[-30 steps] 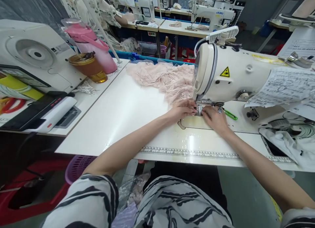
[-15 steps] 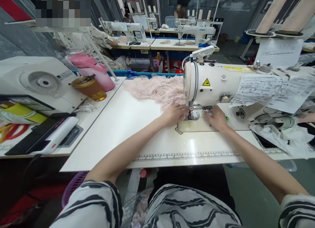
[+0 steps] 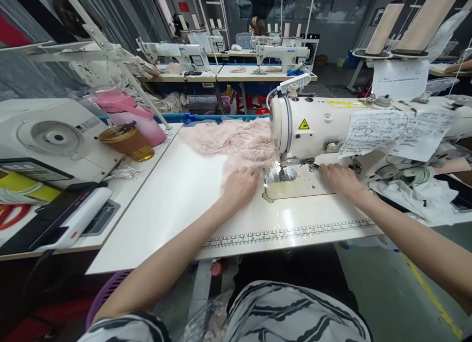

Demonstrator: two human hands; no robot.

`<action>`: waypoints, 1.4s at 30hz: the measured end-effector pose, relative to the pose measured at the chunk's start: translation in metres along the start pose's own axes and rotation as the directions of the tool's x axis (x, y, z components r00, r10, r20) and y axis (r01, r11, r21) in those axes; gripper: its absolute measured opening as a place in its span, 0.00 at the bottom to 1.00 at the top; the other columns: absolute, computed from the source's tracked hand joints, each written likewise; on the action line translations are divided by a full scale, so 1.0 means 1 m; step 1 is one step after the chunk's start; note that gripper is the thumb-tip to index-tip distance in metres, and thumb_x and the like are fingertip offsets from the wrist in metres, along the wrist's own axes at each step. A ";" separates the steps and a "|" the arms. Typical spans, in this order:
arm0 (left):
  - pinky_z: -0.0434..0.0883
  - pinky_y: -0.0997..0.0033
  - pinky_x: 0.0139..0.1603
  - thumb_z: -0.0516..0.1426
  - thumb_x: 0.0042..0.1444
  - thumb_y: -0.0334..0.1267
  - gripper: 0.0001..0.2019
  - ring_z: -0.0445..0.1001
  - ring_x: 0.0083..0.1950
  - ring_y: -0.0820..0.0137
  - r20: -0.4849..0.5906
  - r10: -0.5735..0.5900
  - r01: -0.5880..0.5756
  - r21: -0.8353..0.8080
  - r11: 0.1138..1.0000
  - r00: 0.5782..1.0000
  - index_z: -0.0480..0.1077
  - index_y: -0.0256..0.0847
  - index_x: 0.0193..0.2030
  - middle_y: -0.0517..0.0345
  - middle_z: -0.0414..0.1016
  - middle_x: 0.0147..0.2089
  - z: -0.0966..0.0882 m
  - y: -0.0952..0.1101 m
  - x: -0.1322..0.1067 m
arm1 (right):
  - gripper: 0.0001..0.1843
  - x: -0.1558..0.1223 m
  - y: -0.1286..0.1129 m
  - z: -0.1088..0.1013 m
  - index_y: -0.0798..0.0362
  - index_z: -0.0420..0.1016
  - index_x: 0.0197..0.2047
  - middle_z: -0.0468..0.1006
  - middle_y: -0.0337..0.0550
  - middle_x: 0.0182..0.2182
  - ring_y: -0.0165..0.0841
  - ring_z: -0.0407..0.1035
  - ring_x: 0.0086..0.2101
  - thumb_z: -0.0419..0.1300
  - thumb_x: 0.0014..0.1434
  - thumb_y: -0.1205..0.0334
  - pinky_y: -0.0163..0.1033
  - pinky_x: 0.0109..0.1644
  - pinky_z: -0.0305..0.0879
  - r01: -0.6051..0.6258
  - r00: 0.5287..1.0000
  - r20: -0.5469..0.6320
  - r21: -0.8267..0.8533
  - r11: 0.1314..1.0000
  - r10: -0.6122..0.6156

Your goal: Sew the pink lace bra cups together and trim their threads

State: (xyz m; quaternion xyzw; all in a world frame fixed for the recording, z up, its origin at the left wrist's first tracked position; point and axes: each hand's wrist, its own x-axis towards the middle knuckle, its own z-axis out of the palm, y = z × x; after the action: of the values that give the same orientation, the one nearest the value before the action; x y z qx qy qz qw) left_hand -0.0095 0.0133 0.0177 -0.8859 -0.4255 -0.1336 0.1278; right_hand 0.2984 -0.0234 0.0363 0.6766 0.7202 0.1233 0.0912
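Note:
A white sewing machine (image 3: 313, 130) stands on a white table (image 3: 177, 199). Pale pink lace fabric (image 3: 228, 140) lies behind and to the left of its needle. My left hand (image 3: 240, 184) rests flat on the near edge of the lace, fingers stretched out, just left of the metal needle plate (image 3: 280, 174). My right hand (image 3: 341, 178) lies on the machine bed to the right of the needle. Its fingers curl around green-handled snips (image 3: 319, 168), of which only the tip shows.
Printed papers (image 3: 387, 130) hang on the machine arm, with white cloth (image 3: 416, 197) heaped below. On the left are a brown cup (image 3: 125, 142), a pink bottle (image 3: 129, 115), a white device (image 3: 51, 140) and a black-and-white gadget (image 3: 66, 219). More sewing stations stand behind.
Both hands have left the needle: the left slid back and left onto the lace, the right moved right to the green snips. The camera view has lifted.

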 end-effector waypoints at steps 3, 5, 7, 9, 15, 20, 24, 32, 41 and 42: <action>0.66 0.60 0.40 0.51 0.59 0.31 0.09 0.71 0.39 0.60 -0.034 0.046 -0.048 -0.040 0.998 0.998 0.72 0.36 0.36 0.48 0.74 0.36 -0.002 0.012 -0.017 | 0.26 0.004 -0.001 -0.006 0.64 0.66 0.57 0.76 0.63 0.43 0.42 0.73 0.36 0.42 0.58 0.78 0.40 0.33 0.62 -0.019 1.000 0.020 0.017 1.000 0.019; 0.65 0.59 0.40 0.51 0.61 0.35 0.09 0.71 0.39 0.60 -0.056 0.056 -0.059 -0.057 0.997 0.997 0.72 0.36 0.35 0.48 0.75 0.36 -0.001 0.019 -0.023 | 0.28 0.001 -0.003 -0.010 0.63 0.63 0.60 0.76 0.62 0.46 0.41 0.74 0.35 0.43 0.57 0.77 0.40 0.33 0.63 -0.005 0.999 0.041 0.062 0.998 0.002; 0.64 0.60 0.38 0.50 0.63 0.37 0.11 0.71 0.39 0.60 -0.074 0.072 -0.077 -0.069 0.995 0.995 0.72 0.37 0.35 0.47 0.75 0.37 0.002 0.022 -0.026 | 0.30 -0.007 -0.010 -0.015 0.58 0.60 0.63 0.76 0.56 0.49 0.38 0.75 0.38 0.44 0.57 0.76 0.37 0.35 0.65 0.048 0.996 0.065 0.126 0.991 -0.056; 0.63 0.61 0.37 0.50 0.64 0.38 0.13 0.71 0.39 0.61 -0.089 0.093 -0.100 -0.078 0.992 0.992 0.73 0.37 0.36 0.47 0.75 0.37 0.004 0.023 -0.027 | 0.30 -0.017 -0.025 -0.022 0.52 0.59 0.65 0.76 0.48 0.52 0.35 0.74 0.43 0.45 0.60 0.74 0.34 0.37 0.66 0.104 0.989 0.084 0.223 0.969 -0.125; 0.62 0.62 0.35 0.49 0.65 0.36 0.13 0.71 0.36 0.62 -0.104 0.118 -0.127 -0.085 0.988 0.988 0.72 0.36 0.35 0.48 0.74 0.34 0.006 0.023 -0.028 | 0.29 -0.029 -0.087 -0.034 0.52 0.55 0.68 0.71 0.50 0.57 0.38 0.75 0.42 0.47 0.63 0.65 0.38 0.36 0.69 0.168 0.981 0.054 0.258 0.952 -0.188; 0.62 0.62 0.34 0.48 0.65 0.35 0.14 0.70 0.35 0.62 -0.110 0.129 -0.137 -0.077 0.988 0.986 0.72 0.36 0.34 0.48 0.74 0.33 0.006 0.024 -0.028 | 0.32 -0.018 -0.111 -0.035 0.60 0.50 0.69 0.73 0.61 0.52 0.38 0.75 0.33 0.40 0.62 0.76 0.40 0.32 0.67 0.177 0.982 0.058 0.074 0.981 -0.182; 0.60 0.63 0.34 0.48 0.66 0.35 0.14 0.70 0.34 0.63 -0.120 0.135 -0.144 -0.069 0.987 0.984 0.71 0.36 0.33 0.49 0.74 0.32 0.006 0.024 -0.028 | 0.32 -0.013 -0.117 -0.036 0.60 0.48 0.70 0.74 0.63 0.48 0.39 0.75 0.36 0.42 0.63 0.74 0.39 0.34 0.67 0.202 0.976 0.072 0.060 0.978 -0.206; 0.60 0.62 0.34 0.48 0.66 0.37 0.15 0.70 0.35 0.62 -0.138 0.129 -0.142 -0.089 0.986 0.982 0.72 0.36 0.32 0.48 0.74 0.33 0.007 0.025 -0.029 | 0.27 -0.012 -0.126 -0.038 0.63 0.59 0.64 0.77 0.60 0.41 0.40 0.75 0.35 0.44 0.62 0.76 0.38 0.33 0.66 0.186 0.981 0.036 0.105 0.977 -0.191; 0.67 0.70 0.41 0.44 0.69 0.38 0.16 0.73 0.41 0.69 -0.204 0.059 -0.149 -0.460 0.875 0.977 0.71 0.37 0.41 0.51 0.74 0.44 -0.021 0.015 -0.030 | 0.17 -0.052 -0.089 -0.031 0.52 0.73 0.51 0.78 0.43 0.37 0.30 0.68 0.27 0.49 0.64 0.61 0.34 0.29 0.60 0.063 0.971 -0.212 0.673 0.737 0.111; 0.67 0.70 0.42 0.44 0.69 0.39 0.16 0.72 0.43 0.69 -0.203 0.042 -0.157 -0.598 0.786 0.978 0.71 0.37 0.41 0.51 0.73 0.45 -0.030 0.014 -0.031 | 0.15 -0.059 -0.086 -0.032 0.52 0.75 0.48 0.77 0.41 0.34 0.29 0.63 0.24 0.51 0.63 0.60 0.34 0.27 0.59 0.081 0.963 -0.214 0.811 0.580 0.165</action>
State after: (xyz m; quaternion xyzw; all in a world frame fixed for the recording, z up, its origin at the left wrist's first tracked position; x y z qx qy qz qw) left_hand -0.0214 -0.0273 0.0332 -0.8851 -0.2989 -0.3356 -0.1207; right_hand 0.2107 -0.0889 0.0383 0.6369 0.6851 -0.1285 -0.3292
